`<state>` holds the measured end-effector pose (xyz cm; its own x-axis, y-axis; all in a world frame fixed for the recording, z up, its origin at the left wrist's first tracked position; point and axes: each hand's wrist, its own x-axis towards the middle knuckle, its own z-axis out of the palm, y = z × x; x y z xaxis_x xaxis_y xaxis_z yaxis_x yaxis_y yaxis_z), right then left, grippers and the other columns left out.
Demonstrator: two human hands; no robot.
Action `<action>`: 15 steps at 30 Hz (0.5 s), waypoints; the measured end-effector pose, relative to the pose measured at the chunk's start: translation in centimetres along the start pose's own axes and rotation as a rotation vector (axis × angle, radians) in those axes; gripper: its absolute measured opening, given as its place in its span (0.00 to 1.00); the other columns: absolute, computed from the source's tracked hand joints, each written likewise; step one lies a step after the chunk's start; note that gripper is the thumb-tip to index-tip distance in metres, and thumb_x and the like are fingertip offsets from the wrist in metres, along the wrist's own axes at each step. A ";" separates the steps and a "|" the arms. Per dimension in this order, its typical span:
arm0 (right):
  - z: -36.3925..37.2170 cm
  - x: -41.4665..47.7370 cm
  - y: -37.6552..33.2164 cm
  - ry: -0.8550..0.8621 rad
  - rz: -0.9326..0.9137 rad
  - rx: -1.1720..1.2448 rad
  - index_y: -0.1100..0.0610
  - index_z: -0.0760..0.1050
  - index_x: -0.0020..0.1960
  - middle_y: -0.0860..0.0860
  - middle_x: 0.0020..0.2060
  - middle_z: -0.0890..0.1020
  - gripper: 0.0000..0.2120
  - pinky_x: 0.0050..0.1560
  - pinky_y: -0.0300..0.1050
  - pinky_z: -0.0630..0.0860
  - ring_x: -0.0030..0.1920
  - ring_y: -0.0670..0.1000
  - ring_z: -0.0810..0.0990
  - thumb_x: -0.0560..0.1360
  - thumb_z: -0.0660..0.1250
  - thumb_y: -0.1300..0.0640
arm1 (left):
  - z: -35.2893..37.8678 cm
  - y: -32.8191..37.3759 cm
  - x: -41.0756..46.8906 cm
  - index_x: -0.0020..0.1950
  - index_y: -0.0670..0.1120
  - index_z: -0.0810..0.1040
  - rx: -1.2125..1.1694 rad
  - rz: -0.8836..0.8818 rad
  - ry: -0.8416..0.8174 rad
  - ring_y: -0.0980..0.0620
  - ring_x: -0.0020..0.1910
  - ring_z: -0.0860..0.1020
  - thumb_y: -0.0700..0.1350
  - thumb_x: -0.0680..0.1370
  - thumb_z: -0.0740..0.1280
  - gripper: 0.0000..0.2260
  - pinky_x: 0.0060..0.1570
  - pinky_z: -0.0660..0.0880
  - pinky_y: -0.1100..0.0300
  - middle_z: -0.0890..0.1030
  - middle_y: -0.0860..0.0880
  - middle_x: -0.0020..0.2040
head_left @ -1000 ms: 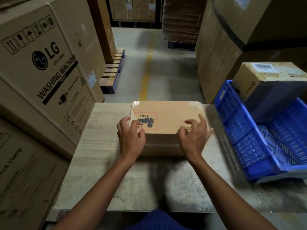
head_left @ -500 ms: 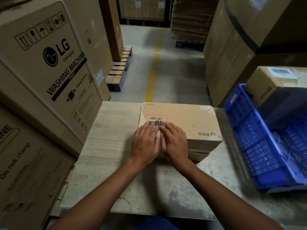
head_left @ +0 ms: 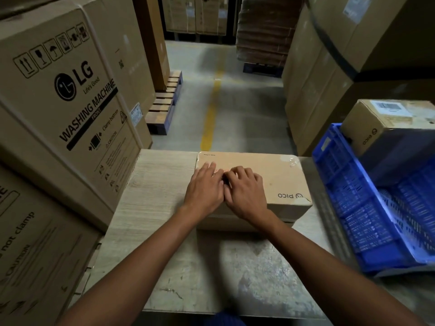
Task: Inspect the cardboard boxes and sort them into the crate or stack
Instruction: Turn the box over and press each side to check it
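Left hand (head_left: 204, 189): palm down on top of the cardboard box (head_left: 277, 180), fingers straight, gripping nothing.
Right hand (head_left: 244, 194): touching the left, fingers loosely bent on the box top, gripping nothing.
Box position: flat at the table (head_left: 160, 184) far edge.
Open room: bare table left and near; blue crate (head_left: 367, 220) just right; tall cartons (head_left: 70, 102) left.

warehouse — stacked washing-machine cartons (head_left: 70, 95) | pallet (head_left: 164, 102) | yellow floor line (head_left: 210, 118)
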<state>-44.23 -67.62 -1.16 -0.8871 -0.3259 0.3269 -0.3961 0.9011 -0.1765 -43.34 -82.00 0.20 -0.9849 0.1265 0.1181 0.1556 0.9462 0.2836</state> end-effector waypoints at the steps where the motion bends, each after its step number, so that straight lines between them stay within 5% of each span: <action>1: -0.2 0.5 0.0 -0.016 0.002 -0.007 0.52 0.76 0.54 0.51 0.52 0.77 0.14 0.47 0.50 0.67 0.50 0.53 0.72 0.77 0.57 0.46 | -0.2 0.1 0.3 0.71 0.47 0.72 0.026 0.001 0.000 0.45 0.74 0.64 0.48 0.83 0.55 0.17 0.73 0.60 0.49 0.69 0.44 0.74; 5: -1.2 3.2 1.1 -0.137 -0.024 -0.064 0.54 0.74 0.55 0.53 0.52 0.75 0.15 0.46 0.50 0.64 0.51 0.55 0.71 0.78 0.57 0.45 | -1.3 0.7 2.3 0.60 0.48 0.75 0.139 -0.012 0.030 0.46 0.59 0.71 0.49 0.82 0.55 0.13 0.55 0.70 0.48 0.75 0.46 0.60; 8: -1.0 3.5 2.0 -0.134 0.031 -0.112 0.52 0.72 0.58 0.54 0.56 0.74 0.20 0.52 0.55 0.68 0.55 0.55 0.71 0.78 0.52 0.40 | -0.9 0.6 3.6 0.65 0.48 0.73 0.070 -0.007 -0.013 0.44 0.67 0.68 0.51 0.83 0.53 0.16 0.65 0.67 0.46 0.72 0.42 0.67; 10: -0.5 2.9 2.3 -0.128 0.060 -0.085 0.50 0.69 0.64 0.54 0.62 0.71 0.23 0.59 0.60 0.67 0.62 0.56 0.69 0.78 0.51 0.39 | -0.1 0.4 3.7 0.76 0.50 0.65 0.021 0.012 -0.080 0.44 0.78 0.57 0.52 0.84 0.50 0.21 0.76 0.55 0.45 0.61 0.43 0.78; 15: -0.5 3.4 2.8 -0.214 0.070 -0.032 0.48 0.65 0.71 0.54 0.70 0.69 0.25 0.67 0.63 0.63 0.69 0.56 0.66 0.79 0.49 0.38 | 0.2 0.3 4.5 0.78 0.53 0.60 0.049 0.008 -0.100 0.45 0.79 0.53 0.56 0.84 0.48 0.22 0.77 0.50 0.45 0.58 0.45 0.80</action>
<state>-48.19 -66.10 -0.09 -0.9435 -0.3123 0.1103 -0.3271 0.9311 -0.1614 -47.77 -81.09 0.65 -0.9866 0.1613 0.0239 0.1624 0.9582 0.2355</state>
